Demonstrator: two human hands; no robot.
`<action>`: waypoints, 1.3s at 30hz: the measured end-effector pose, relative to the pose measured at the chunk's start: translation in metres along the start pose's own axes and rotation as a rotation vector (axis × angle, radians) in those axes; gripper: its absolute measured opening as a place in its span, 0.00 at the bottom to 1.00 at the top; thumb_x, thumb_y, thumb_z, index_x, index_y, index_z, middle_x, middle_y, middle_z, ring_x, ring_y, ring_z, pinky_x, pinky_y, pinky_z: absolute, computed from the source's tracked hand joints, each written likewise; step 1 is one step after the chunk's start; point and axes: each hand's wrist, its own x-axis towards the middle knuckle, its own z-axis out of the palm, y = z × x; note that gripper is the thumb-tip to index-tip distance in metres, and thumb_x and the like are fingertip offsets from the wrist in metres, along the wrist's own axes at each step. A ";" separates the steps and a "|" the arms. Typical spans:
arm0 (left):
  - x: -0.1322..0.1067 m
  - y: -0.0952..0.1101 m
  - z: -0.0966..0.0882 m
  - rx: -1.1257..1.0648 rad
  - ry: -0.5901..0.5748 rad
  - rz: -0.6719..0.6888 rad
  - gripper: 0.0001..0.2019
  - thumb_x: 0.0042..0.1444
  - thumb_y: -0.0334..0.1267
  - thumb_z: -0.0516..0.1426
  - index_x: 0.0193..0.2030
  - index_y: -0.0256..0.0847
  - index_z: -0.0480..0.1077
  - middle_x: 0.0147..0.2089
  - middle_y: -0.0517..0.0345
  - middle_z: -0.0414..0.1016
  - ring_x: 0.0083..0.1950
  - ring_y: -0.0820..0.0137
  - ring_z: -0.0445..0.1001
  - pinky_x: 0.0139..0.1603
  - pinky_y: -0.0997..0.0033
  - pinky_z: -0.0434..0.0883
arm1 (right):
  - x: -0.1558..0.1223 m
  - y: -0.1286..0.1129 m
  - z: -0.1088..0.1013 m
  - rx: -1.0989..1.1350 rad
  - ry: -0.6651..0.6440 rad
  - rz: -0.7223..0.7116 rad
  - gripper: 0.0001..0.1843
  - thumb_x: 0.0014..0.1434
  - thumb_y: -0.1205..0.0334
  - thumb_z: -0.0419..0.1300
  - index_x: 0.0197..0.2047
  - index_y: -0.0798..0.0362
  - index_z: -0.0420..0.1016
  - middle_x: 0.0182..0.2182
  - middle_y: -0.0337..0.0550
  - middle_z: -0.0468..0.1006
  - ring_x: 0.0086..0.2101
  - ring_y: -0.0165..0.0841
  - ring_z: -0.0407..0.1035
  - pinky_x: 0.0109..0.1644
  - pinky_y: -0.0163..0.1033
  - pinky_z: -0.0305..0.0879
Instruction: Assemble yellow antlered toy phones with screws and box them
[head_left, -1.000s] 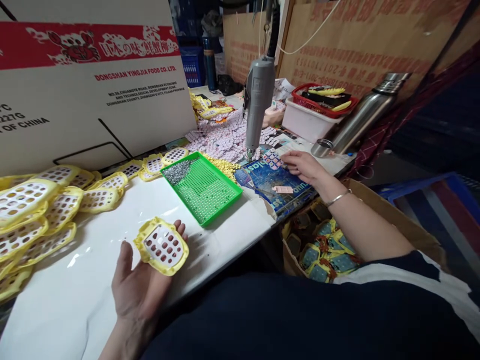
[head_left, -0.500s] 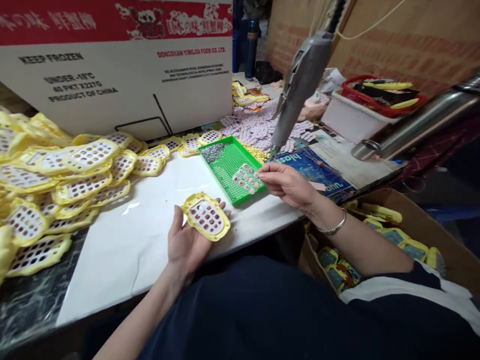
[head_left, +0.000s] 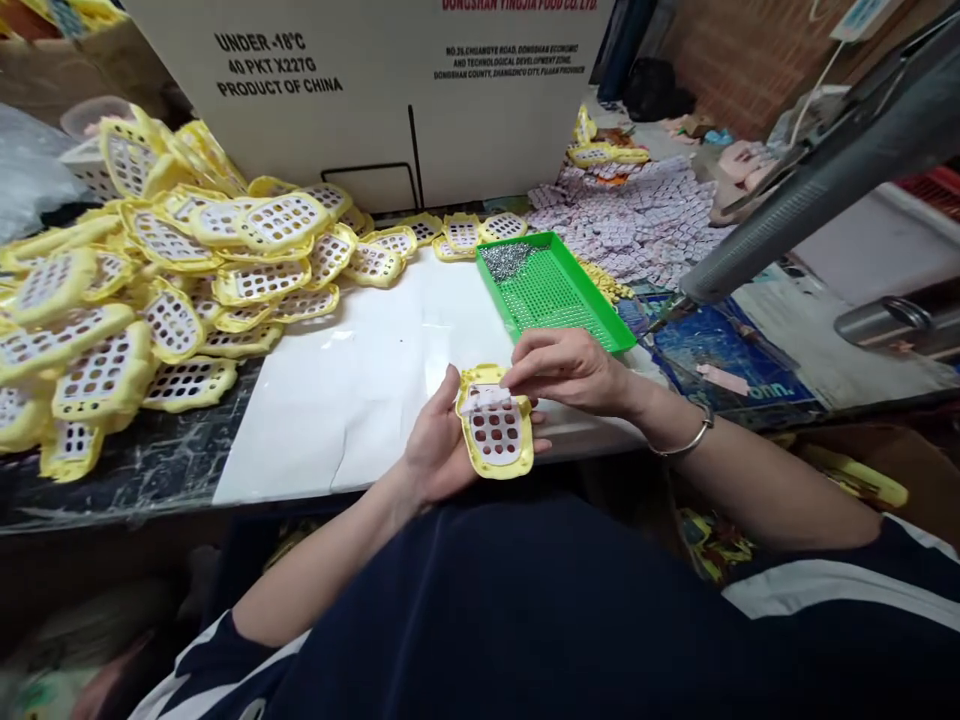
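My left hand [head_left: 439,445] cradles a yellow perforated plastic shell [head_left: 497,440] at the near edge of the white sheet [head_left: 352,380]. My right hand [head_left: 574,370] pinches a small pink-and-white rubber keypad [head_left: 487,398] and lays it over the top of the shell. A silver bracelet [head_left: 686,445] sits on my right wrist. Just beyond my hands lies a green perforated tray [head_left: 559,295] with a heap of small screws [head_left: 506,260] in its far corner.
A big pile of yellow shells [head_left: 157,290] covers the left of the table. A white carton [head_left: 375,90] stands behind. Pink keypads [head_left: 637,215] are heaped at the back right. A hanging grey electric screwdriver [head_left: 817,180] slants in from the right above a steel flask [head_left: 900,320].
My right hand carried the keypad from the blue mat on the right, past the green tray, onto the shell. My left hand drew the shell closer to me. The view swung left and down.
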 end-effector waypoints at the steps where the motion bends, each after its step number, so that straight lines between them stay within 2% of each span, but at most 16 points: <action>1: -0.001 0.000 -0.001 0.000 -0.006 0.000 0.31 0.63 0.56 0.38 0.58 0.34 0.66 0.49 0.41 0.77 0.50 0.53 0.76 0.57 0.39 0.63 | -0.001 0.002 -0.002 -0.080 -0.048 -0.053 0.12 0.61 0.57 0.57 0.35 0.52 0.79 0.30 0.42 0.73 0.29 0.25 0.67 0.32 0.31 0.62; 4: -0.002 0.001 -0.002 -0.008 -0.009 0.001 0.31 0.64 0.55 0.38 0.58 0.34 0.66 0.47 0.42 0.78 0.50 0.53 0.76 0.57 0.40 0.64 | -0.003 0.003 -0.006 -0.348 -0.134 -0.173 0.15 0.65 0.59 0.51 0.37 0.51 0.79 0.31 0.42 0.73 0.28 0.24 0.66 0.30 0.30 0.59; 7: -0.001 -0.001 -0.001 -0.011 0.027 0.012 0.32 0.64 0.56 0.38 0.60 0.33 0.64 0.48 0.41 0.78 0.52 0.53 0.75 0.58 0.40 0.63 | -0.003 -0.005 -0.006 -0.670 -0.193 -0.242 0.16 0.65 0.64 0.49 0.34 0.50 0.78 0.29 0.41 0.73 0.25 0.24 0.62 0.25 0.32 0.50; 11: 0.003 -0.003 0.001 -0.023 0.114 0.078 0.31 0.64 0.55 0.37 0.62 0.34 0.61 0.51 0.42 0.77 0.53 0.54 0.74 0.58 0.42 0.63 | -0.002 -0.025 0.000 -0.925 -0.342 -0.175 0.09 0.61 0.64 0.54 0.33 0.53 0.75 0.26 0.41 0.72 0.23 0.26 0.59 0.24 0.36 0.40; 12: 0.004 -0.003 0.001 -0.031 0.126 0.098 0.31 0.64 0.55 0.37 0.62 0.34 0.61 0.52 0.42 0.76 0.54 0.54 0.74 0.59 0.43 0.64 | -0.002 -0.028 0.001 -0.945 -0.364 -0.151 0.08 0.61 0.63 0.55 0.35 0.53 0.75 0.26 0.42 0.72 0.23 0.26 0.60 0.24 0.36 0.39; 14: 0.005 -0.003 0.002 -0.045 0.143 0.139 0.32 0.64 0.55 0.38 0.63 0.34 0.60 0.53 0.41 0.75 0.54 0.54 0.74 0.59 0.45 0.64 | -0.005 -0.032 0.004 -0.941 -0.326 -0.133 0.10 0.62 0.61 0.54 0.39 0.54 0.75 0.31 0.45 0.75 0.24 0.27 0.63 0.23 0.36 0.41; 19: 0.004 -0.003 0.008 -0.034 0.173 0.237 0.32 0.64 0.55 0.36 0.63 0.33 0.60 0.53 0.42 0.74 0.54 0.56 0.74 0.57 0.51 0.67 | -0.014 -0.030 0.013 -0.816 -0.151 -0.220 0.17 0.65 0.54 0.50 0.47 0.55 0.74 0.46 0.49 0.78 0.34 0.30 0.74 0.25 0.33 0.58; 23: 0.001 -0.006 0.011 0.031 0.142 0.340 0.31 0.65 0.54 0.35 0.61 0.36 0.63 0.51 0.44 0.76 0.52 0.58 0.75 0.54 0.55 0.69 | -0.015 -0.031 0.023 -0.878 -0.061 -0.238 0.17 0.66 0.58 0.48 0.46 0.57 0.74 0.47 0.50 0.78 0.32 0.30 0.75 0.27 0.33 0.63; 28: 0.000 -0.012 0.008 0.083 0.111 0.436 0.30 0.65 0.54 0.36 0.59 0.37 0.66 0.46 0.45 0.77 0.49 0.61 0.76 0.52 0.58 0.71 | -0.013 -0.039 0.031 -0.921 -0.087 -0.243 0.15 0.66 0.62 0.48 0.42 0.58 0.76 0.44 0.50 0.79 0.26 0.28 0.72 0.25 0.34 0.62; 30: 0.001 -0.013 0.007 0.080 0.123 0.431 0.30 0.65 0.54 0.37 0.56 0.37 0.68 0.45 0.45 0.78 0.49 0.60 0.76 0.53 0.58 0.71 | -0.012 -0.040 0.032 -0.830 -0.069 -0.186 0.15 0.66 0.62 0.49 0.40 0.58 0.76 0.41 0.51 0.79 0.27 0.29 0.73 0.26 0.33 0.62; 32: 0.003 -0.011 0.007 0.064 0.136 0.440 0.31 0.64 0.55 0.37 0.53 0.36 0.70 0.45 0.45 0.78 0.50 0.60 0.76 0.53 0.57 0.71 | -0.009 -0.038 0.032 -0.579 0.011 -0.038 0.14 0.65 0.61 0.51 0.40 0.57 0.76 0.36 0.49 0.79 0.31 0.30 0.72 0.29 0.33 0.64; 34: 0.005 -0.008 0.005 0.045 0.155 0.462 0.31 0.64 0.57 0.37 0.50 0.36 0.71 0.44 0.45 0.78 0.51 0.59 0.76 0.54 0.55 0.71 | -0.005 -0.035 0.031 -0.161 0.129 0.211 0.14 0.64 0.57 0.52 0.43 0.56 0.74 0.32 0.45 0.77 0.29 0.28 0.70 0.29 0.33 0.65; 36: 0.007 -0.005 0.004 0.029 0.185 0.473 0.31 0.63 0.58 0.38 0.48 0.35 0.72 0.42 0.45 0.78 0.51 0.58 0.76 0.54 0.53 0.71 | 0.000 -0.032 0.029 0.312 0.223 0.479 0.16 0.63 0.53 0.52 0.46 0.55 0.70 0.34 0.43 0.75 0.25 0.25 0.67 0.25 0.32 0.64; 38: 0.008 -0.003 0.003 0.008 0.224 0.486 0.31 0.62 0.58 0.39 0.46 0.35 0.72 0.41 0.45 0.78 0.51 0.57 0.76 0.53 0.52 0.71 | 0.005 -0.029 0.027 0.680 0.251 0.658 0.14 0.63 0.56 0.52 0.48 0.54 0.66 0.39 0.45 0.73 0.26 0.24 0.68 0.27 0.31 0.67; 39: 0.008 -0.003 0.003 -0.005 0.243 0.503 0.30 0.62 0.58 0.40 0.45 0.36 0.72 0.40 0.46 0.79 0.51 0.58 0.76 0.53 0.52 0.71 | 0.007 -0.028 0.027 0.792 0.244 0.700 0.12 0.62 0.60 0.53 0.48 0.54 0.65 0.41 0.45 0.73 0.29 0.24 0.70 0.31 0.32 0.70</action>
